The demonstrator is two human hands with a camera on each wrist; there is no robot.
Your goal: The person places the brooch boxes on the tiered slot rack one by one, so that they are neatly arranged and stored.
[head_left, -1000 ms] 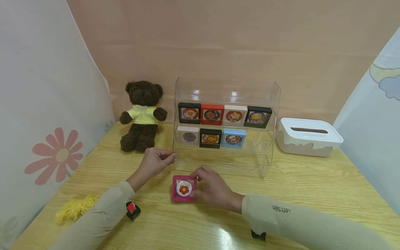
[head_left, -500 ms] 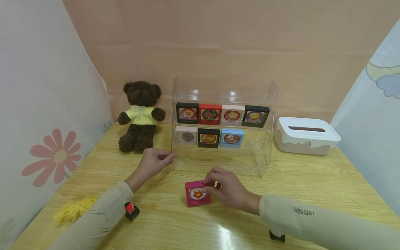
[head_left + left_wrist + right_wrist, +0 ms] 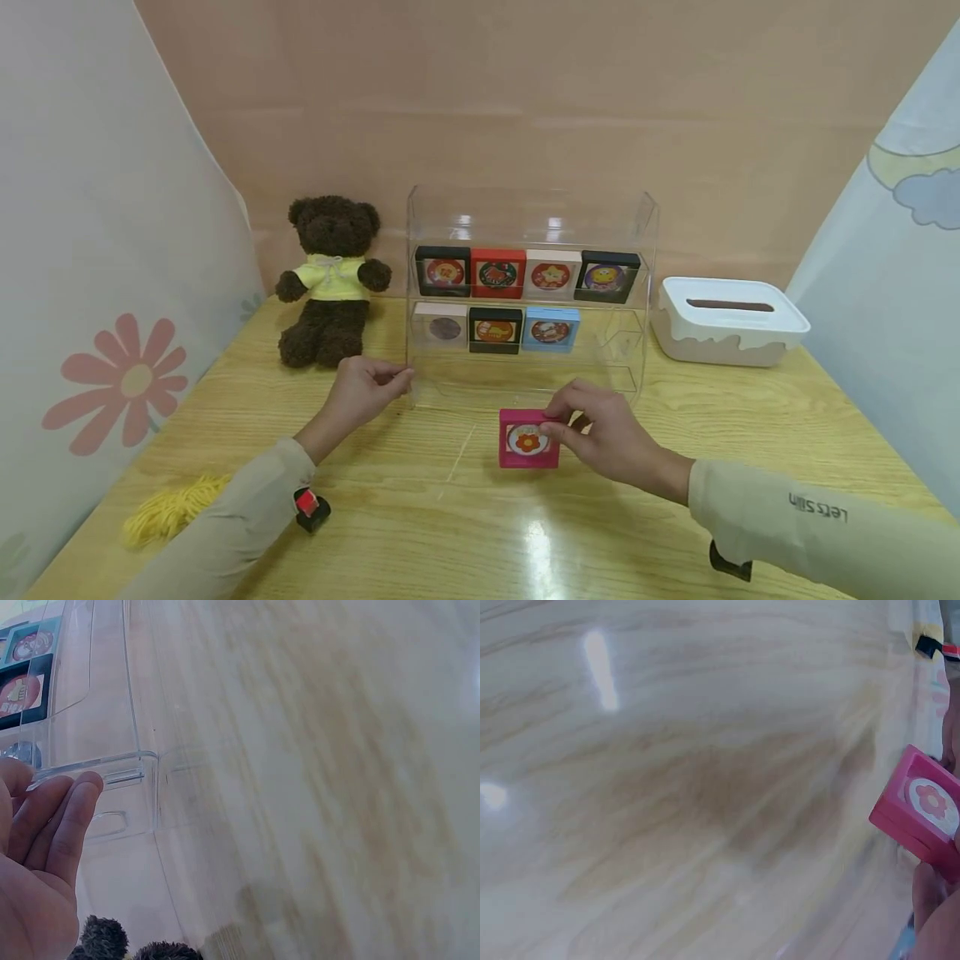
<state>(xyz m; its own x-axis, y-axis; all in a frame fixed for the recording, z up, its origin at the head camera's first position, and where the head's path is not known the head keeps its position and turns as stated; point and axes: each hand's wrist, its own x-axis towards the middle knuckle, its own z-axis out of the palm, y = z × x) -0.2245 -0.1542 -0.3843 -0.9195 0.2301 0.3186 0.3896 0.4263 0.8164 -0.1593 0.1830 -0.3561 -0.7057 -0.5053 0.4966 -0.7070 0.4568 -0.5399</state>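
In the head view my right hand [image 3: 618, 437] pinches a bright pink square frame box [image 3: 517, 458] by its right side. The box stands upright in front of the rack, showing a round white badge with a red flower. A clear acrylic display rack [image 3: 487, 218] stands mid-table. My left hand [image 3: 356, 396] pinches the front edge of its left side panel; the left wrist view shows the fingers at that clear edge [image 3: 142, 756]. Several similar boxes fill the rack's upper row, such as a red box [image 3: 498, 287]. A blue box [image 3: 551, 315] ends the lower row.
A brown teddy bear [image 3: 330, 279] in a yellow top sits left of the rack. To its right is a white tissue box [image 3: 727, 333]. Yellow yarn [image 3: 168, 512] lies by the left forearm. Patterned curtains flank the wooden table [image 3: 420, 533].
My right hand has lifted the pink box from lying flat, tilted it upright and carried it to the right. The left hand keeps its place at the rack's side.
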